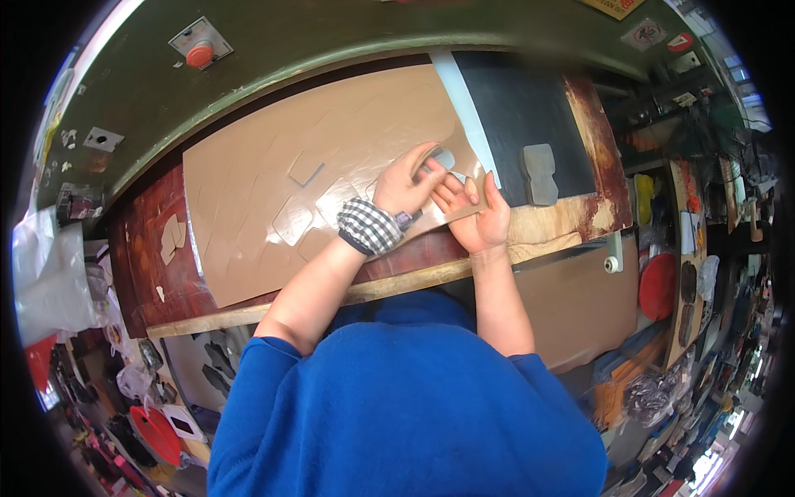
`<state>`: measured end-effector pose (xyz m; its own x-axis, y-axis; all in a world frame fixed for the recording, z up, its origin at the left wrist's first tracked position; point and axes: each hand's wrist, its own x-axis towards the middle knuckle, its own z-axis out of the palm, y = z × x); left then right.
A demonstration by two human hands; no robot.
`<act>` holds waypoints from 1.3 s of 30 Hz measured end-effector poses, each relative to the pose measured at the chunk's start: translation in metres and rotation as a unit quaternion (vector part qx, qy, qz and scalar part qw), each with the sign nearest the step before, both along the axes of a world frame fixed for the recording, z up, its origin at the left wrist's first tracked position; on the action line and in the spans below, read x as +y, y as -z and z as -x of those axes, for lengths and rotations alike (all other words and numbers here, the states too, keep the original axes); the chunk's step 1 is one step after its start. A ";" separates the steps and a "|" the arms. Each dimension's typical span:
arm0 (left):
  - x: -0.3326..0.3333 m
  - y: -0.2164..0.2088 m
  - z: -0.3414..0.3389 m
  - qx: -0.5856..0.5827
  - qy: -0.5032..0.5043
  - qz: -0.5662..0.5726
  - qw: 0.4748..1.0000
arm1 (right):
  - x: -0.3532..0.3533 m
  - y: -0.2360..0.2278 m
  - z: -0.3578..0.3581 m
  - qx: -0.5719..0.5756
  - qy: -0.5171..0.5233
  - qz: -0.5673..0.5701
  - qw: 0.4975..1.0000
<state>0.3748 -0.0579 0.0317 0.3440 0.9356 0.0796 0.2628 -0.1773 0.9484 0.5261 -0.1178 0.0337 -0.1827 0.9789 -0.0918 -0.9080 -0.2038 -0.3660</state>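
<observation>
A wide, glossy tan sheet (248,174), scored with several cut outlines, lies across the worktable in front of me. Over its right end, my left hand (403,184) has its fingers bent around a curled tan piece (423,156); a checkered cuff covers that wrist. My right hand (483,222) is turned palm up at the sheet's near right edge, the sheet's lifted margin between thumb and fingers. The two hands are close together, fingertips nearly meeting. A pale gap shows in the sheet beside the left fingers. The exact grip of each hand is partly hidden.
A grey block-shaped tool (540,174) rests on a black board (522,116) to the right. A green machine beam with a red button (199,55) spans the far side. Tan scraps (172,238) lie at left on the dark red table; another brown sheet (575,306) hangs below right.
</observation>
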 end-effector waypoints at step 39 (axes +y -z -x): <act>-0.019 -0.002 0.091 0.114 -0.009 -0.048 0.992 | -0.043 0.003 0.094 -0.126 0.089 0.058 0.986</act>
<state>0.2842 -0.0771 0.0338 0.3459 0.9339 0.0911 0.4719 -0.2570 0.8434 0.4322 -0.1612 0.0306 0.0342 0.9737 -0.2254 -0.8166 -0.1028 -0.5679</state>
